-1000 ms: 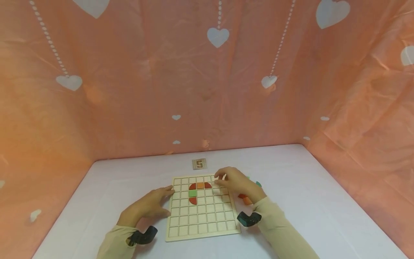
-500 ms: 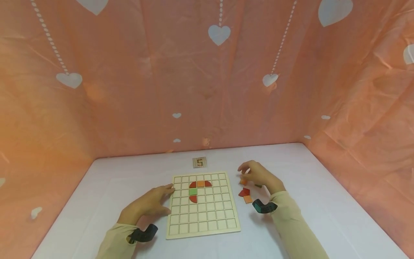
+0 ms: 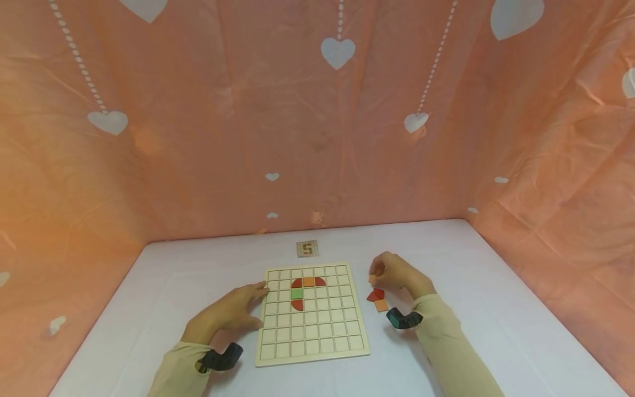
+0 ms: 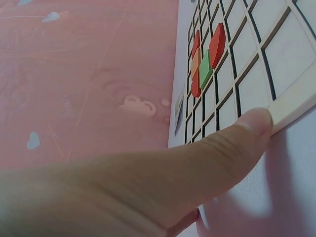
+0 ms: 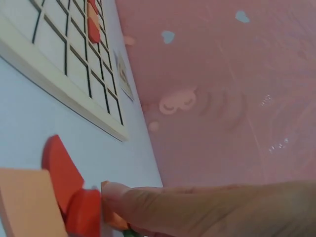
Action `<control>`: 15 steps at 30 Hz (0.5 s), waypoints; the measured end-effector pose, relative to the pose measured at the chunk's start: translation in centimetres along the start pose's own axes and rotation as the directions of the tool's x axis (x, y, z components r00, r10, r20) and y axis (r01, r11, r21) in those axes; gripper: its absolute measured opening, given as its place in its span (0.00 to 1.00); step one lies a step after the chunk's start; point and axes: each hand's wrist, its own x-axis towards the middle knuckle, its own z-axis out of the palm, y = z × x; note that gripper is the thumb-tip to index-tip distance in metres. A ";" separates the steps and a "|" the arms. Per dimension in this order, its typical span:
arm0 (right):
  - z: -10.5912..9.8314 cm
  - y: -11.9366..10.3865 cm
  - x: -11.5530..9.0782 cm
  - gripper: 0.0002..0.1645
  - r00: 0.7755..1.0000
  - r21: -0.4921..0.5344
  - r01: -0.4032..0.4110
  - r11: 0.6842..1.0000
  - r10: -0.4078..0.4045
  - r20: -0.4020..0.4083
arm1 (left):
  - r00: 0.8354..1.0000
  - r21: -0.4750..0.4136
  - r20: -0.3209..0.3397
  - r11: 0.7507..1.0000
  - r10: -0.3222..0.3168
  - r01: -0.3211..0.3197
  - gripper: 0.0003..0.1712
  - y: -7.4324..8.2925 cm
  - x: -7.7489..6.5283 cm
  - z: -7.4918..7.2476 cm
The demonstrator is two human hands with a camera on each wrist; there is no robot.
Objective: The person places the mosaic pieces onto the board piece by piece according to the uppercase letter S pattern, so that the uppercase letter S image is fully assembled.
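A pale wooden grid board (image 3: 324, 331) lies flat on the table. Red quarter-round tiles (image 3: 297, 305), an orange square tile (image 3: 308, 282) and a green square tile (image 3: 296, 294) fill some cells in its upper part. My left hand (image 3: 228, 311) rests at the board's left edge, fingers extended; its thumb (image 4: 254, 121) touches the rim in the left wrist view. Right of the board, my right hand (image 3: 394, 273) pinches an orange tile (image 5: 108, 212), partly hidden by the thumb. Just nearer lie red tiles (image 5: 61, 170) and another orange square tile (image 3: 381, 305).
A small card (image 3: 307, 248) with an S-like pattern lies beyond the board's far edge. A bit of green tile (image 5: 131, 232) shows under the right hand. Orange cloth with white hearts (image 3: 338, 53) walls the white table (image 3: 198, 264) at the back and sides.
My right hand has moved from over the board's upper right to the loose tiles on the right, and its fingers have closed on an orange tile. The left hand stays at the board's edge.
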 end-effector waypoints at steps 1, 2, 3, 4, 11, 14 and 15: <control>0.1 -0.1 0.1 0.07 1.000 -0.004 0.010 1.000 -0.010 0.000 | 1.000 0.003 0.000 1.000 -0.001 0.001 0.45 0.0 0.0 0.0; 0.2 -0.2 0.2 0.07 1.000 -0.010 0.016 1.000 -0.016 0.002 | 1.000 0.007 0.001 1.000 -0.002 0.002 0.45 0.0 0.0 0.0; 0.3 -0.2 0.3 0.07 1.000 -0.018 0.027 0.999 -0.027 0.004 | 1.000 0.008 -0.001 1.000 -0.003 0.003 0.45 0.0 0.0 0.0; 0.4 -0.3 0.3 0.07 0.999 -0.025 0.035 0.999 -0.035 0.002 | 1.000 0.009 -0.002 1.000 -0.005 0.005 0.45 0.1 0.0 0.0; 0.6 -0.4 0.6 0.08 0.999 -0.081 0.038 0.996 -0.038 -0.007 | 1.000 0.008 -0.006 1.000 -0.005 0.005 0.45 0.0 0.1 0.0; 0.6 -0.5 0.6 0.07 1.000 -0.065 0.025 0.998 -0.026 -0.007 | 1.000 0.012 -0.007 1.000 -0.001 0.001 0.45 0.0 0.1 0.1; 0.6 -0.5 0.6 0.07 1.000 -0.060 0.022 0.998 -0.023 -0.008 | 1.000 0.014 -0.008 1.000 0.000 0.000 0.45 0.0 0.1 0.1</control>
